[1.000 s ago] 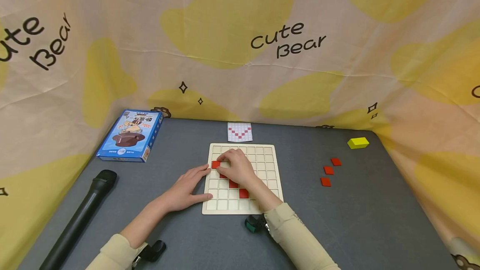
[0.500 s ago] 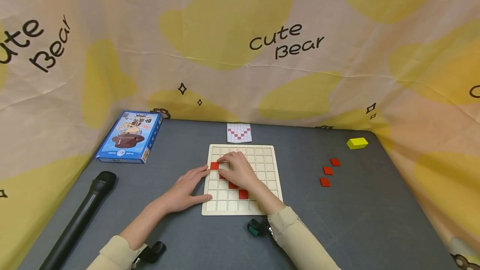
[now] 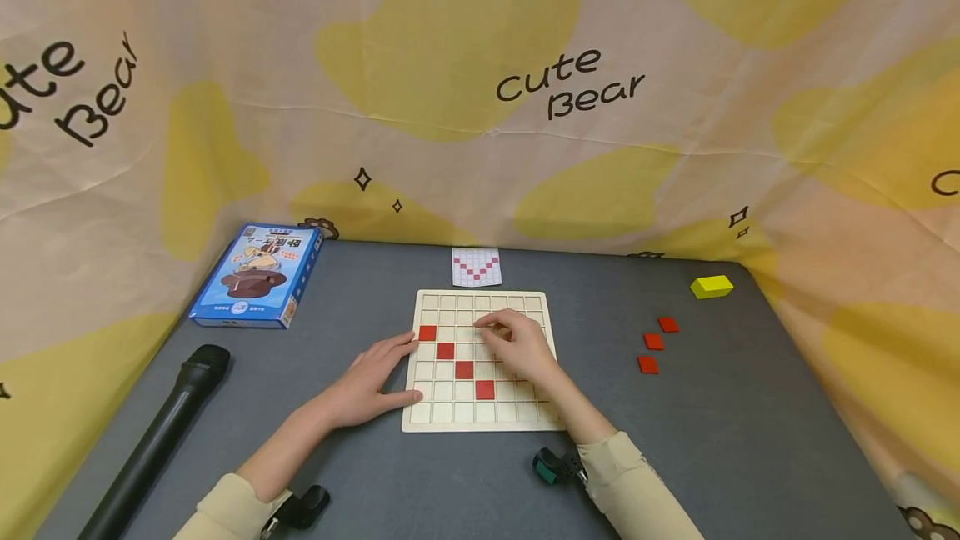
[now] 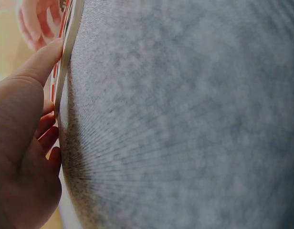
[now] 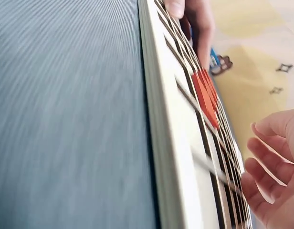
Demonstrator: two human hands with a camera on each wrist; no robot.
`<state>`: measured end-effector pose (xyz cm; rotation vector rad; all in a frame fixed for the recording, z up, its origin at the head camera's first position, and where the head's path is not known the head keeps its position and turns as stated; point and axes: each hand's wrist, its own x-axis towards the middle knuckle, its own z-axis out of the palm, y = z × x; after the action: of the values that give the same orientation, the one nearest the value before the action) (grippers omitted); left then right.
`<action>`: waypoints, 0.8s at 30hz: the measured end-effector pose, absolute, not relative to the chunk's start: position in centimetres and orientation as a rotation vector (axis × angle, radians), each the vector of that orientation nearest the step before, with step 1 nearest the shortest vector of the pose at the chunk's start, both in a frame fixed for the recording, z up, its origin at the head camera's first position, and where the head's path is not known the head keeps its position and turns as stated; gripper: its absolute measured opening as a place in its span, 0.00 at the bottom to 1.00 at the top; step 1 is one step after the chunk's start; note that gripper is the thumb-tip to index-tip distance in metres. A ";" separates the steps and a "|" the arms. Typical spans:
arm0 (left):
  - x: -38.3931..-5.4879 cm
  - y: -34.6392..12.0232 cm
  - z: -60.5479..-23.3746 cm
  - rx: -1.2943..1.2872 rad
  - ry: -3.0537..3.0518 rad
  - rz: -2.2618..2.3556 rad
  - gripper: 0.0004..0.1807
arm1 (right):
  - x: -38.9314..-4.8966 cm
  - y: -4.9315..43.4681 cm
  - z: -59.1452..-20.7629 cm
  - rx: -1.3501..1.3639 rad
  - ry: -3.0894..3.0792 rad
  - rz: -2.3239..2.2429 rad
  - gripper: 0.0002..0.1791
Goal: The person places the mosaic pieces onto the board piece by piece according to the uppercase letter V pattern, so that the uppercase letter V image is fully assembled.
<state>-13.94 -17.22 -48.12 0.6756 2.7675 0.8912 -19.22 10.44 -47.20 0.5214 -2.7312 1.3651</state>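
Head view has the right hand (image 3: pixel 517 344) over the right half of the grid board (image 3: pixel 468 413), fingers loosely curved, and the right wrist cam shows nothing pinched between thumb and fingertips. Can't tell if it's touching the board. Left hand (image 3: pixel 367 388) is spread wide along the left edge, thumb well apart from the fingers, gripping nothing.

My main worry is that left hand. It looks like the only thing steadying the board, so a hard sideways push could slide the whole thing across the desk (image 3: pixel 420 490). Four red tiles (image 3: pixel 446 351) sit in a diagonal stepping down to the right, each looking settled in its own cell. A bump or a dragging fingertip might pop one up onto a rib.

Sleeve's another risk: the right cuff (image 3: pixel 611 461) and wrist camera (image 3: pixel 555 468) ride close to the near right corner, so a low reach could catch it.

Further out, three loose red tiles (image 3: pixel 654 342) lie well right of the board. They look thin and flat, so I'd guess they're fiddly to lift and easy to skid. The pattern card (image 3: pixel 476 267) behind the board has a tiny V, so miscounting a cell would be easy.
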 end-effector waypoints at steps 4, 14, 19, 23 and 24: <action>-13.9 -17.2 -48.2 0.683 2.771 0.891 0.45 | -18.6 12.9 -47.0 0.456 -2.760 1.356 0.07; -13.8 -17.4 -48.2 0.700 2.790 0.892 0.44 | -17.7 18.6 -46.7 0.432 -2.733 1.281 0.07; -13.8 -17.3 -48.2 0.701 2.783 0.881 0.45 | -17.3 21.2 -46.8 0.443 -2.743 1.154 0.07; -13.8 -17.2 -48.1 0.699 2.772 0.880 0.44 | -16.8 23.3 -46.8 0.422 -2.765 1.092 0.07; -13.8 -17.2 -48.1 0.699 2.771 0.878 0.44 | -16.7 23.8 -46.8 0.417 -2.767 1.078 0.07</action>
<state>-13.82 -17.23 -48.08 0.6988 2.7712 0.8780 -16.67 23.77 -46.77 0.4169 -2.7674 1.0781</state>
